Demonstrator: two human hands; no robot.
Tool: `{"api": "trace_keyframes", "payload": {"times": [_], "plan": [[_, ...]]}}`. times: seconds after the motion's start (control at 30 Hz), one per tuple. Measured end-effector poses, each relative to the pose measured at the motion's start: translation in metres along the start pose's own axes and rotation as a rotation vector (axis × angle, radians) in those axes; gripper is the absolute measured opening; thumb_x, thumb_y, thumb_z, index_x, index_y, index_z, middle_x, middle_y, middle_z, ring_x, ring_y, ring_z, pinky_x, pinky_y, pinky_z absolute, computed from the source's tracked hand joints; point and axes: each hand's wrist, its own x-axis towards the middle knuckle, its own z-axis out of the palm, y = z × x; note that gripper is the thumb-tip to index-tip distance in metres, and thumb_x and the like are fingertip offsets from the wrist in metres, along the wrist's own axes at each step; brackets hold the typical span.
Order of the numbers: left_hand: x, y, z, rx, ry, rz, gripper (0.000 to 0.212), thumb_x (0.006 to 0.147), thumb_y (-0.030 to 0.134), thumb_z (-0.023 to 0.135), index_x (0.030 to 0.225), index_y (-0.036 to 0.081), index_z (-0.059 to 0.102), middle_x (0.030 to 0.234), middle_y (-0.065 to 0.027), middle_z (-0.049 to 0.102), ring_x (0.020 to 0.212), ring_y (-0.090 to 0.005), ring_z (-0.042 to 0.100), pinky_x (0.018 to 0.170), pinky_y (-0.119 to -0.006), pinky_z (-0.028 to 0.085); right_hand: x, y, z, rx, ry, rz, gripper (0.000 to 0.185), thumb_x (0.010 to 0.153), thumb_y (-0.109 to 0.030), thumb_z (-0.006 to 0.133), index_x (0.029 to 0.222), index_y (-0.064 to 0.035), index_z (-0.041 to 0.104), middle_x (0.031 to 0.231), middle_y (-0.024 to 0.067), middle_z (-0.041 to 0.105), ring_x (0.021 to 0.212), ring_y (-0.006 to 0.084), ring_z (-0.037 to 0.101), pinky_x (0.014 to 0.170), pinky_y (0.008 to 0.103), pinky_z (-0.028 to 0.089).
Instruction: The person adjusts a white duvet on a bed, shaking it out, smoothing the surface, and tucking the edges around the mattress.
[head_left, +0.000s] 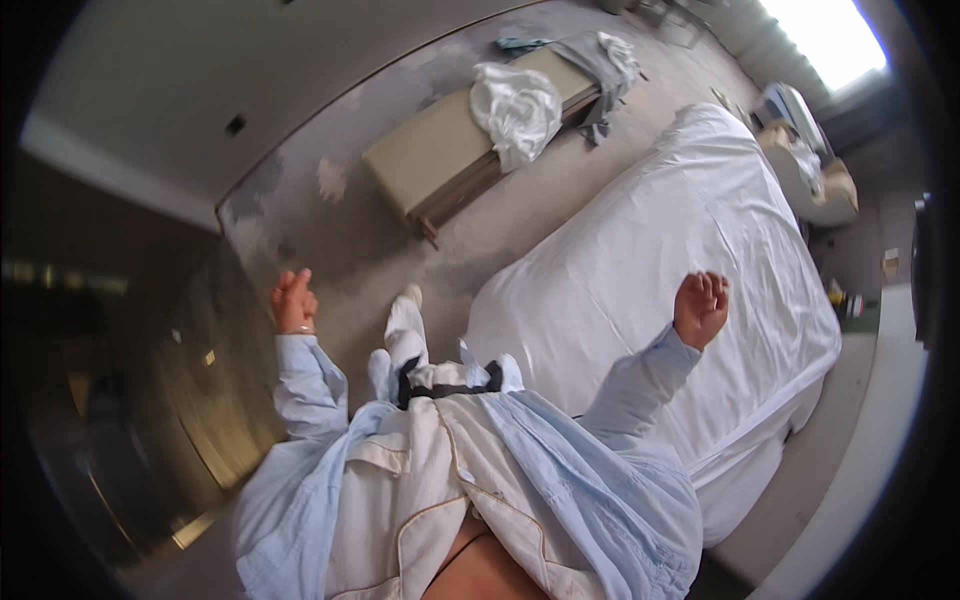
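My left hand (294, 301) is raised over the patterned carpet (337, 262), its fingers curled in and nothing visible in them. A bracelet circles that wrist. My right hand (701, 309) hangs in the air above a bed with a white sheet (600, 292), its fingers folded toward the palm and no object showing. The sheet covers the mattress and has wrinkles at the far end and along the right side. Neither hand appears to touch anything. My legs (405, 330) show below a light blue overshirt, one foot forward on the carpet.
A beige upholstered bench (431, 150) stands ahead, with a bunched white cloth (517, 109) and a grey cloth (600, 64) on it. An armchair (806, 180) bearing items sits beyond the bed. A long counter (885, 360) borders the right; a dark glossy surface (202, 375) lies left.
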Motion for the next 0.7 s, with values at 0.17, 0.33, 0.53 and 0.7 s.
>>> {"api": "trace_keyframes", "payload": {"times": [0.17, 0.33, 0.53, 0.7], "plan": [[0.134, -0.012, 0.114, 0.036, -0.296, -0.179, 0.044, 0.073, 0.002, 0.055, 0.050, 0.020, 0.022, 0.041, 0.0081, 0.018, 0.030, -0.0026, 0.012, 0.029, -0.022, 0.008, 0.005, -0.013, -0.028, 0.052, 0.243, -0.270, 0.009, 0.073, -0.004, 0.036, 0.070, -0.0067, 0.044, 0.055, 0.0002, 0.037, 0.046, 0.0113, 0.034, 0.051, 0.0245, 0.030], [0.205, -0.017, 0.253, 0.208, -0.582, -0.300, 0.042, 0.072, 0.005, 0.056, 0.049, 0.018, 0.023, 0.040, 0.0078, 0.020, 0.030, -0.0026, 0.014, 0.028, -0.021, 0.009, 0.028, -0.016, 0.026, 0.061, 0.089, -0.441, 0.009, 0.074, -0.004, 0.036, 0.071, -0.0058, 0.045, 0.053, -0.0001, 0.035, 0.043, 0.0094, 0.031, 0.049, 0.0230, 0.029], [0.210, -0.074, 0.462, 0.258, -0.941, -0.287, 0.042, 0.071, 0.003, 0.056, 0.048, 0.018, 0.023, 0.043, 0.0092, 0.018, 0.031, -0.0020, 0.017, 0.031, -0.022, 0.010, 0.079, -0.046, -0.018, -0.048, 0.189, -0.624, 0.009, 0.074, -0.004, 0.037, 0.072, -0.0068, 0.045, 0.053, -0.0005, 0.033, 0.042, 0.0091, 0.029, 0.048, 0.0225, 0.028], [0.232, -0.119, 0.589, 0.259, -0.857, -0.476, 0.042, 0.072, 0.001, 0.053, 0.048, 0.017, 0.023, 0.043, 0.0082, 0.020, 0.032, -0.0013, 0.015, 0.031, -0.022, 0.009, 0.226, -0.063, -0.037, 0.086, 0.163, -0.465, 0.009, 0.076, -0.006, 0.038, 0.071, -0.0067, 0.045, 0.053, -0.0005, 0.034, 0.044, 0.0088, 0.030, 0.049, 0.0221, 0.028]]}}
